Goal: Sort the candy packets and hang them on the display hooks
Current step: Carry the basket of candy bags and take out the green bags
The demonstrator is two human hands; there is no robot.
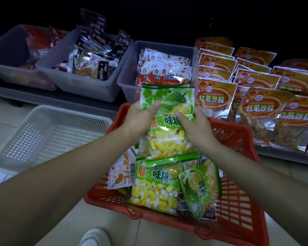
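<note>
I hold a stack of green durian candy packets (167, 121) upright above the red basket (238, 210). My left hand (140, 114) grips the stack's left edge with the thumb on the front. On the stack's right side is my right hand (194, 125), its thumb pressing the front. Two more green durian packets (155, 185) lie in the basket, along with a white and orange packet (122, 171) at its left. No display hooks are visible.
A white perforated basket (48, 135) sits on the floor at left. Behind stand grey bins holding red packets (160, 71), dark packets (94, 55) and red bags (39, 39). Orange sweet-potato packets (256, 96) fill the shelf at right. My shoe (94, 237) shows below.
</note>
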